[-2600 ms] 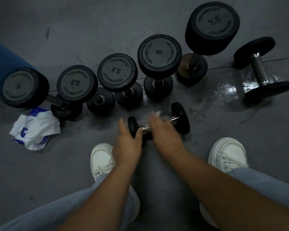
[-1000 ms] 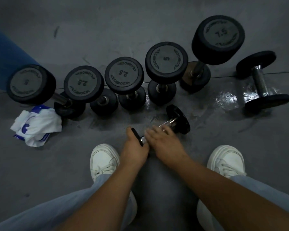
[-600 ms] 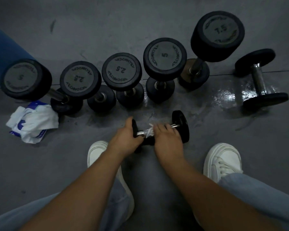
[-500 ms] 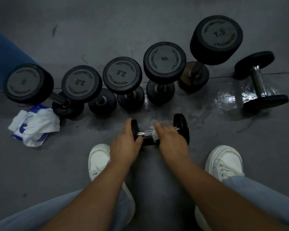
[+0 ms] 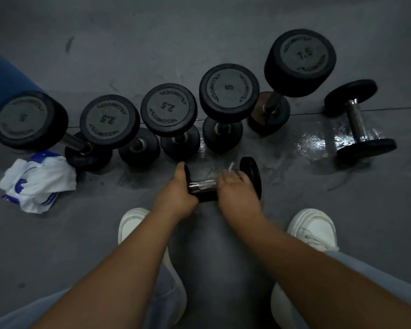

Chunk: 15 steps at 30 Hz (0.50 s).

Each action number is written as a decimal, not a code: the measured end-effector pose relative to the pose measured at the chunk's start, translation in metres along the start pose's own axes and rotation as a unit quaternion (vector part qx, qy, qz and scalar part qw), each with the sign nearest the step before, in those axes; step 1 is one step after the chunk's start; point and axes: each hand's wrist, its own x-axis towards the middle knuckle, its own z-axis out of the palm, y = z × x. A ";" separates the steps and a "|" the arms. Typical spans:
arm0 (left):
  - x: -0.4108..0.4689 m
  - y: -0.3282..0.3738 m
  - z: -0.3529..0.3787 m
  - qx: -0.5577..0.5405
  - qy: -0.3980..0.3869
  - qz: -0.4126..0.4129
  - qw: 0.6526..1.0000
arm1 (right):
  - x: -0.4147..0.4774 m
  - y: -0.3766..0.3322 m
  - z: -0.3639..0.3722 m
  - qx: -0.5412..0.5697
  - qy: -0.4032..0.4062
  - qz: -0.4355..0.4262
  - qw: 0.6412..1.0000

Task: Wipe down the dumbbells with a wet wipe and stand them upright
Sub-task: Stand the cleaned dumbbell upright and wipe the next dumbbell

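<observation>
A small black dumbbell [image 5: 249, 173] with a chrome handle lies on its side on the grey floor between my feet. My left hand [image 5: 176, 192] grips its left head. My right hand [image 5: 237, 188] is curled over the right part of the handle with a white wet wipe [image 5: 230, 167] sticking out above the fingers. Behind it, several black dumbbells stand upright in a row, from one marked 5 [image 5: 31, 119] at the left to one marked 7.5 [image 5: 299, 61] at the right. Another dumbbell [image 5: 360, 122] lies on its side at the far right.
A crumpled white and blue wipe packet [image 5: 37, 181] lies on the floor at the left. A blue object [image 5: 3, 72] fills the left edge. A wet patch [image 5: 316, 143] shines beside the lying dumbbell. My white shoes [image 5: 133, 224] flank my arms.
My right hand has slid with the wipe along the handle toward the right head. My left hand has kept its hold on the left head.
</observation>
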 end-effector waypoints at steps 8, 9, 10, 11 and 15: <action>-0.019 0.001 0.008 -0.020 0.094 -0.019 0.995 | 0.010 0.007 -0.022 0.045 0.010 -0.027 0.999; -0.025 0.001 0.014 -0.026 0.115 -0.020 0.993 | 0.012 0.008 -0.027 0.037 0.010 -0.018 0.999; -0.030 0.002 0.019 -0.040 0.124 -0.014 0.991 | 0.015 0.010 -0.030 0.027 0.023 -0.009 0.999; -0.031 0.001 0.023 -0.056 0.119 -0.010 0.991 | 0.018 0.011 -0.034 0.013 0.037 0.004 0.999; -0.018 0.001 0.020 -0.106 0.094 0.001 0.990 | 0.014 -0.015 -0.025 0.050 -0.003 -0.025 0.998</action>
